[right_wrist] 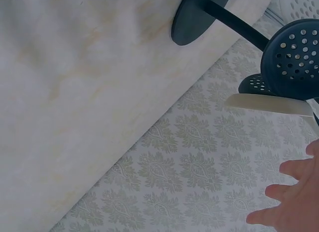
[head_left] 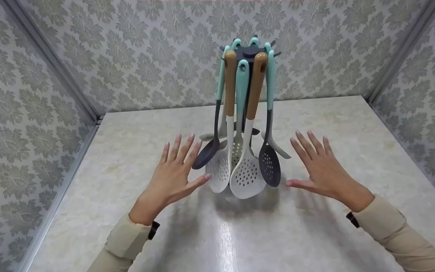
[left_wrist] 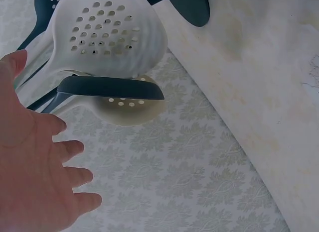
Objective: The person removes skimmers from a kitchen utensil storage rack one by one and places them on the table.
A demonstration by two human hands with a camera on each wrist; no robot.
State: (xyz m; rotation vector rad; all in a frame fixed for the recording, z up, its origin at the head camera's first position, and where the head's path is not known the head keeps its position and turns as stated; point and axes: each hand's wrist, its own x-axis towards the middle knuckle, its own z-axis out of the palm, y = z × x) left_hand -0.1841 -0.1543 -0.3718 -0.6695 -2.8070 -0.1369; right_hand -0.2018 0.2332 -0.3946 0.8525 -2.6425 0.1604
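A dark utensil stand [head_left: 248,53] stands on the table, hung with several kitchen utensils. Two white skimmers with brown handles hang at the front, the larger skimmer [head_left: 248,177] facing the camera. To the left of the stand my left hand [head_left: 172,175] is spread with straight fingers, its fingertips near a dark spoon [head_left: 207,154]. On the other side, my right hand [head_left: 323,172] is spread too, thumb pointing toward a dark slotted spoon [head_left: 269,166]. Neither hand holds anything. The right wrist view shows the stand's round base [right_wrist: 192,23] below the utensils.
The pale marbled table [head_left: 134,143] reaches back to a patterned wall [head_left: 157,56]. Similar patterned panels close in the left and right sides. Turquoise-handled utensils [head_left: 242,81] hang around the stand, some partly hidden behind the front ones.
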